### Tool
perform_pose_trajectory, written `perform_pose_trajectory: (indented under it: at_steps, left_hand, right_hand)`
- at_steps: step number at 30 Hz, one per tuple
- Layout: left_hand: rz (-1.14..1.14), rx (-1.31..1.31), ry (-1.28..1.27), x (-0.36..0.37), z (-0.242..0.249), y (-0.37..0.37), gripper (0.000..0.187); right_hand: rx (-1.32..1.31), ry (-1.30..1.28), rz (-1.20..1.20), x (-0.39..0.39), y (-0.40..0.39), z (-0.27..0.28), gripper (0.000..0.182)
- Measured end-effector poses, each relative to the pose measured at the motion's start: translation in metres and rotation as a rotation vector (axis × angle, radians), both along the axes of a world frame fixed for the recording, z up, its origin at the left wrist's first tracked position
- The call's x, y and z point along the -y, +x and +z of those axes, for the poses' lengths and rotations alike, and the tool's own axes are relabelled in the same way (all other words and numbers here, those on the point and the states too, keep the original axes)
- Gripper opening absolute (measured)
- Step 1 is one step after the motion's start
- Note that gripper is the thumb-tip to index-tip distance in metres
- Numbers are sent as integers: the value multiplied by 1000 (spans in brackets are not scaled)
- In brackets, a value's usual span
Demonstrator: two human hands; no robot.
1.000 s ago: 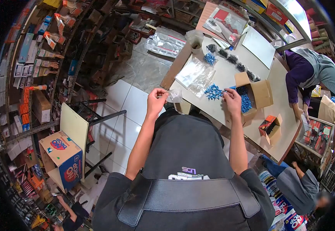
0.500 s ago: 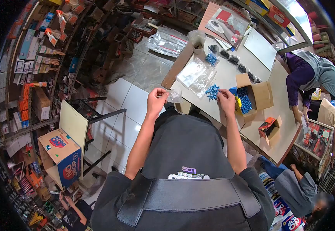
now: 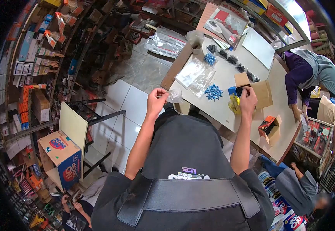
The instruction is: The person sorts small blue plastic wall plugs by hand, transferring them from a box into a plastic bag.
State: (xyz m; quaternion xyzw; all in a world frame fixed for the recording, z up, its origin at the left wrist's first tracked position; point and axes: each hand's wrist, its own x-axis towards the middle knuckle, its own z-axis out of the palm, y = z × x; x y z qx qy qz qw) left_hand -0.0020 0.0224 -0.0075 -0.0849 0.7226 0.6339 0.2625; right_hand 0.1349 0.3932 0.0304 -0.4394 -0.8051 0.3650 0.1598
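Observation:
My left hand (image 3: 158,101) pinches a small clear plastic bag (image 3: 174,96) just off the table's near edge. Over the open cardboard box (image 3: 263,93) is my right hand (image 3: 247,100), fingers closed and pointing into it; whether they hold anything is hidden. The hand covers most of the box's inside. A loose pile of blue pieces (image 3: 213,92) lies on the table between my hands. Behind the pile are flat clear plastic bags (image 3: 196,75) and a filled bag of blue pieces (image 3: 210,59).
Dark bagged items (image 3: 232,59) line the table (image 3: 229,111). A small orange and black box (image 3: 269,128) stands near its right edge. A person in purple sleeves (image 3: 301,73) works at the right. A NO DROP carton (image 3: 61,158) rests at the left by shelves.
My right hand has moved right, from the loose blue pile to the open box. The pile now lies uncovered. My left hand stays in nearly the same place with the bag.

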Motion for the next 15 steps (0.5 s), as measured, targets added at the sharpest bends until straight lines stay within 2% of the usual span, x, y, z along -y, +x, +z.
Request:
perform_pose_trajectory:
  at_steps: [2, 3, 6, 12, 15]
  left_hand:
    - [2, 12, -12, 0, 1, 0, 17]
    - [2, 11, -12, 1, 2, 0, 17]
    - [2, 6, 6, 3, 2, 0, 17]
    - [48, -37, -17, 2, 1, 2, 11]
    - [48, -29, 9, 2, 0, 3, 12]
  right_hand:
    - [218, 264, 177, -27, 16, -34, 25]
    - [304, 222, 195, -33, 21, -42, 34]
    - [285, 275, 310, -40, 35, -73, 43]
    - [552, 202, 357, -41, 18, -54, 35]
    - [478, 191, 330, -42, 19, -61, 30]
